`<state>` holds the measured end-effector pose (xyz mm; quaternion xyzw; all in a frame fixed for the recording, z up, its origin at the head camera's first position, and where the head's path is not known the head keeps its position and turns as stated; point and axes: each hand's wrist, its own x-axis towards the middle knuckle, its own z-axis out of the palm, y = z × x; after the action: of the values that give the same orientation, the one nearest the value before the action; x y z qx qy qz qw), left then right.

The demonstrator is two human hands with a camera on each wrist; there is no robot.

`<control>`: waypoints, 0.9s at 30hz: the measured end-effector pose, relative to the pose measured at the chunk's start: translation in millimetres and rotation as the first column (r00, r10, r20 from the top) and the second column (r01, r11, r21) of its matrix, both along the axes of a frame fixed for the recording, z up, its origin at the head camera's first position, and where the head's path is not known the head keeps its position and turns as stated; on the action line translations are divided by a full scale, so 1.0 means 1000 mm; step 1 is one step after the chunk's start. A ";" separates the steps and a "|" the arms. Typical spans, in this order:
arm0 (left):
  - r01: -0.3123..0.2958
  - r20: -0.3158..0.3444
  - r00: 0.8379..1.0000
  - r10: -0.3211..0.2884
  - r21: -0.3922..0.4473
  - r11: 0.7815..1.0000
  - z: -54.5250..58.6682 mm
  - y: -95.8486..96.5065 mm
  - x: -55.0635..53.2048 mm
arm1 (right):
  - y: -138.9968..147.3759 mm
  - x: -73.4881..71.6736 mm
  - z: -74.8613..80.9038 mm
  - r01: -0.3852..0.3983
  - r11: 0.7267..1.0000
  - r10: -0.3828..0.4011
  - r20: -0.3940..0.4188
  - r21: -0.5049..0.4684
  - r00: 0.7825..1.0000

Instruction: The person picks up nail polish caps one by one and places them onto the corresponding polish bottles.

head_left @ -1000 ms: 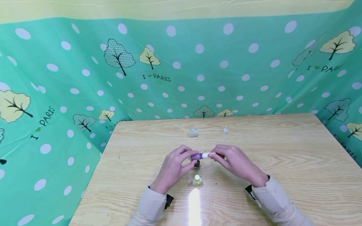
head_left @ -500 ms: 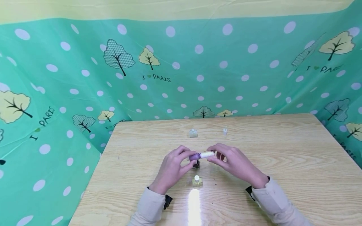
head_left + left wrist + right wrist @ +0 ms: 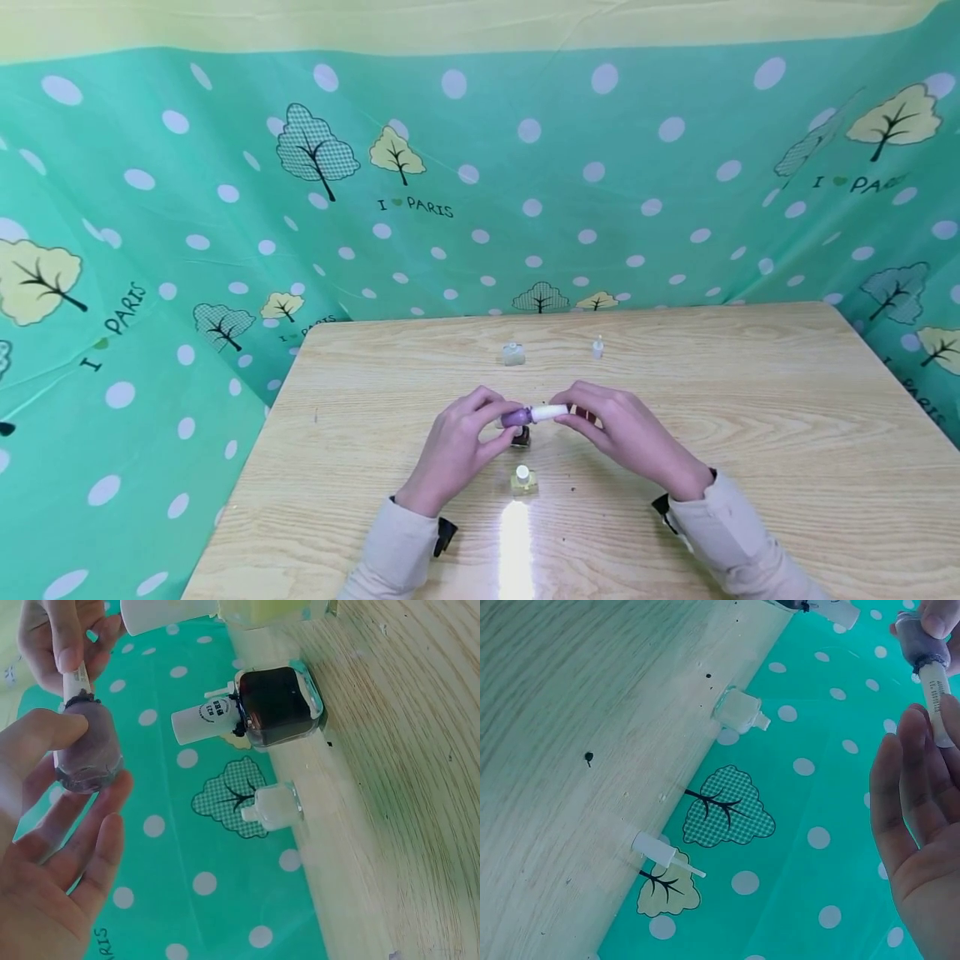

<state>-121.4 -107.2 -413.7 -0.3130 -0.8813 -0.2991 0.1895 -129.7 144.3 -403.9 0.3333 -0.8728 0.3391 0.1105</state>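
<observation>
A nail polish bottle of purple polish (image 3: 516,418) lies between the fingers and thumb of my left hand (image 3: 457,450), held sideways above the table. Its white cap (image 3: 549,412) points right, and the ruffled dark collar (image 3: 81,699) sits against the bottle's neck. At the cap's far end, my right hand (image 3: 622,429) pinches with thumb and fingertips. In the right wrist view, printing shows along the cap, and the other fingers extend beside it. Just below the held bottle, a dark nail polish bottle (image 3: 277,705) stands capped on the table, partly covered in the head view.
A yellow nail polish bottle (image 3: 523,482) with a white cap stands nearer the person. Farther back are an uncapped clear bottle (image 3: 513,355) and, to its right, a white cap with its brush up (image 3: 597,347). A patterned green cloth (image 3: 480,183) hangs behind the table.
My right hand's fingers slid outward along the white cap, parted at its end, then closed on it again. More of the cap shows than a second ago. The left hand stays nearly still.
</observation>
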 end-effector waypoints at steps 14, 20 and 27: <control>0.015 -0.028 0.999 -0.015 0.003 1.000 0.002 0.002 0.001 | -0.002 -0.001 -0.002 0.036 0.999 -0.039 0.088 0.034 0.995; 0.015 -0.028 1.000 -0.014 0.011 1.000 0.001 0.002 0.000 | -0.002 0.000 -0.003 0.040 0.999 -0.041 0.084 0.018 0.996; -0.010 -0.016 1.000 0.011 0.014 1.000 0.000 0.001 -0.002 | 0.000 0.001 -0.003 0.014 1.000 -0.014 0.044 -0.020 0.999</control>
<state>-123.3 -106.2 -413.6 -0.3095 -0.8792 -0.3018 0.2004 -128.6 143.9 -406.9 0.3186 -0.8738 0.3543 0.0970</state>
